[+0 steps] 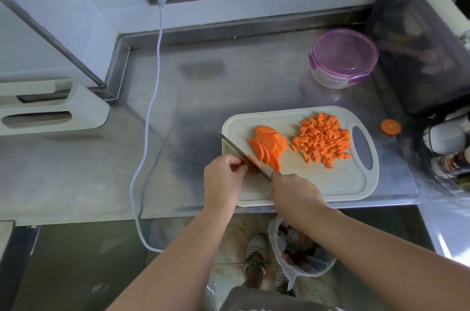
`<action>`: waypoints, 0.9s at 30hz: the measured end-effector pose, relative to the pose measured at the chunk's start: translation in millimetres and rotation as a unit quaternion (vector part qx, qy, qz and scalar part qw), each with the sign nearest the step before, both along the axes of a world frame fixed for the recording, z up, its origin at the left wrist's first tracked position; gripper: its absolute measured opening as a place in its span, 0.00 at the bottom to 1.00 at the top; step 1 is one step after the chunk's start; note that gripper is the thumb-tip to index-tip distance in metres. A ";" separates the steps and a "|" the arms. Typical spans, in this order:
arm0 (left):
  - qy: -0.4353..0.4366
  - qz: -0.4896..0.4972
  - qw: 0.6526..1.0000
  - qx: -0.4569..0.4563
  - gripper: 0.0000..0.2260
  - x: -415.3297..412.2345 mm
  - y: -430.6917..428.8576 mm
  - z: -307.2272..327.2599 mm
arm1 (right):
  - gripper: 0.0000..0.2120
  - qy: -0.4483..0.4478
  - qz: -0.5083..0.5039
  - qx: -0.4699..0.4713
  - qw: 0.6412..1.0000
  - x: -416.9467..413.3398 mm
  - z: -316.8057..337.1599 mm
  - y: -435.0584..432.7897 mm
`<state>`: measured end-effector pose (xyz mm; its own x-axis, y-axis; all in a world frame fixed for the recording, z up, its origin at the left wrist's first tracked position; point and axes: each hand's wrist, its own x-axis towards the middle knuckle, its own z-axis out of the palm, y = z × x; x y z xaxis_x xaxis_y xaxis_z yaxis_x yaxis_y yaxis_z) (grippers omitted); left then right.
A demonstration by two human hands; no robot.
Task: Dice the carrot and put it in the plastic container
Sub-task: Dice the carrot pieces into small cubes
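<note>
- Our right hand (pixel 295 193) grips the knife (pixel 244 155) by its handle at centre frame, with the blade angled up-left over the cutting board (pixel 343 183).
- Our left hand (pixel 223 175) pinches a small carrot piece (pixel 251 167) beside the blade.
- Carrot slices (pixel 268 146) lie fanned mid-board, and diced carrot (pixel 321 141) is heaped to their right.
- The plastic container (pixel 343 57), lid on, sits upper right.

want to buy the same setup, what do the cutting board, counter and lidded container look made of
Cutting board: likely plastic, matte cream, with a moulded handle hole.
Counter: seemingly stainless steel, brushed grey sheen with blurred reflections.
Container: apparently translucent plastic, glossy, purple clip-on lid.
</note>
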<state>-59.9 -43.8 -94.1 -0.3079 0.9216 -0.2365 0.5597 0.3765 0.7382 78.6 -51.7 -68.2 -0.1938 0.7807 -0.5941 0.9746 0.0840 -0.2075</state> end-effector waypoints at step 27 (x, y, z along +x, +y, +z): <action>-0.048 0.012 0.999 0.020 0.15 4.0 -4.9 5.5 | 0.07 0.052 0.020 0.058 0.997 18.1 14.2 -13.3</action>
